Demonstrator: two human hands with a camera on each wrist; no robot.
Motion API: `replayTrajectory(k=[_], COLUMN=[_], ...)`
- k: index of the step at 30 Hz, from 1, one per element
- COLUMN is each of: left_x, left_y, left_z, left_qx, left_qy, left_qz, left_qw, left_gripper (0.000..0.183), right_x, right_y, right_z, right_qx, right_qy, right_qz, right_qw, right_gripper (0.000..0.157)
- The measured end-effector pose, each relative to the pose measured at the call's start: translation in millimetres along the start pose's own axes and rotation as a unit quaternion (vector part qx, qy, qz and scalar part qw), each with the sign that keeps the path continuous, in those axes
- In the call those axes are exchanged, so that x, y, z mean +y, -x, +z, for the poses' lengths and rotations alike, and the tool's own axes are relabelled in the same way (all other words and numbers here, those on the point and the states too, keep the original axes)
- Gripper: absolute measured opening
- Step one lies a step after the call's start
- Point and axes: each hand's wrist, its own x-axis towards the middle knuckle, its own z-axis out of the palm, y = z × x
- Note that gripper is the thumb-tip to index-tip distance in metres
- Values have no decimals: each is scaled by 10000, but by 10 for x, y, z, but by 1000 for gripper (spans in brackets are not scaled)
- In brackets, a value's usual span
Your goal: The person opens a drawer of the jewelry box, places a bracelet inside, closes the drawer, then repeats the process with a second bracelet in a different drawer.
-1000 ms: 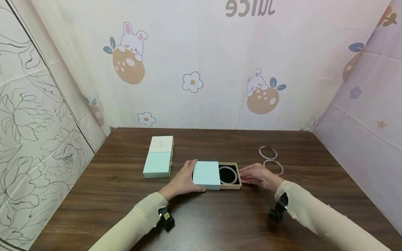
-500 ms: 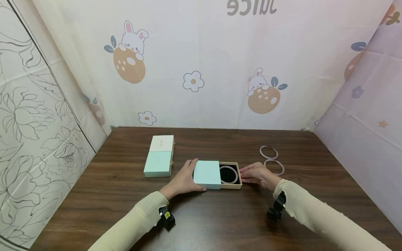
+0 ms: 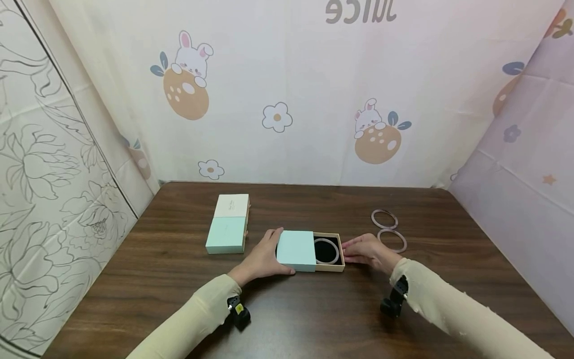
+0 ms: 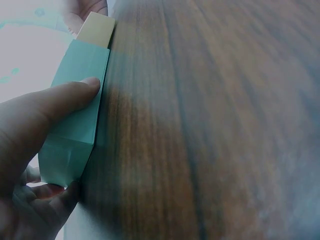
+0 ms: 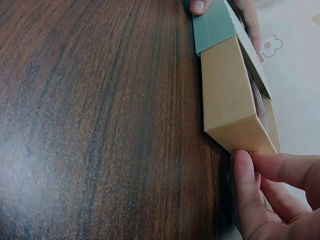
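In the head view my left hand (image 3: 262, 255) grips the mint sleeve (image 3: 296, 249) of a flat box from its left end. Its thumb lies along the front side, as the left wrist view shows. A cream drawer (image 5: 227, 87) sticks out of the sleeve's right end, partly open. On its black lining lies a pale bangle (image 3: 337, 252), partly covered by the sleeve. Thumb and forefinger of my right hand (image 3: 369, 251) pinch at the middle of the drawer's end face; whatever small pull is between them is hidden by the fingertips.
Two more bangles, a far one (image 3: 372, 218) and a nearer one (image 3: 405, 244), lie beyond my right hand. At the left stand a mint box (image 3: 225, 233) and a cream-topped box (image 3: 231, 205), end to end. A patterned curtain (image 3: 314, 149) hangs behind the wooden table (image 3: 309, 319).
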Motion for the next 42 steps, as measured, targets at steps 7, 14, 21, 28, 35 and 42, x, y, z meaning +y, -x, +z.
replayTrajectory(k=[7, 14, 21, 28, 35, 42], left_x=[-4, -4, -10, -11, -16, -12], left_y=[-2, 9, 5, 2, 4, 7], left_z=[9, 19, 24, 23, 19, 13], left_qx=[29, 28, 18, 49, 36, 6], left_qy=[-40, -13, 13, 3, 23, 31], left_qz=[-25, -23, 16, 7, 38, -2], left_qw=[10000, 10000, 10000, 10000, 10000, 10000], left_gripper=[111, 111, 111, 112, 111, 112], right_x=[4, 21, -2, -9, -11, -23], right_y=[4, -42, -56, -89, -115, -114], right_z=[39, 112, 200, 265, 335, 428], right_qx=[-74, -11, 10, -44, -22, 50], right_qy=[-37, -62, 19, -107, -107, -59], right_qz=[-102, -158, -184, -223, -213, -199], right_qw=[9999, 9999, 9998, 9997, 9997, 9998], right_gripper=[31, 29, 27, 27, 28, 27])
